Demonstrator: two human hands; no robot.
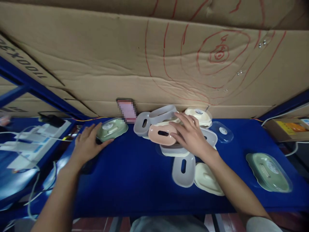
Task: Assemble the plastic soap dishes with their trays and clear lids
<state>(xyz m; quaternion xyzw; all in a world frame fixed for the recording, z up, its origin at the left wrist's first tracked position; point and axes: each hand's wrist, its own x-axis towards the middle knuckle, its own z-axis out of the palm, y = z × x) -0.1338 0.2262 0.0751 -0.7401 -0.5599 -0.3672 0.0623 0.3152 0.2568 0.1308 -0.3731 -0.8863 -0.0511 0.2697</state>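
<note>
My left hand [88, 143] is open at the left end of a green soap dish [113, 129] with a label, its thumb along the front edge. Over the pile in the middle, my right hand [189, 133] has its fingers apart. Its thumb and a fingertip touch the right end of a pink slotted tray [160, 135]. A grey tray [163, 114] lies just behind, close to the forefinger. Around it are another grey slotted tray [142, 125], a grey tray at the front [183, 175] and a cream wavy-edged dish [208, 178].
Cream dishes [196, 115] and a clear lid [223, 131] lie at the back right. Another green dish [267, 170] sits far right. A phone [127, 110] leans on the cardboard wall [101, 58]. A power strip [45, 141] with cables lies left; a carton [287, 129] stands right.
</note>
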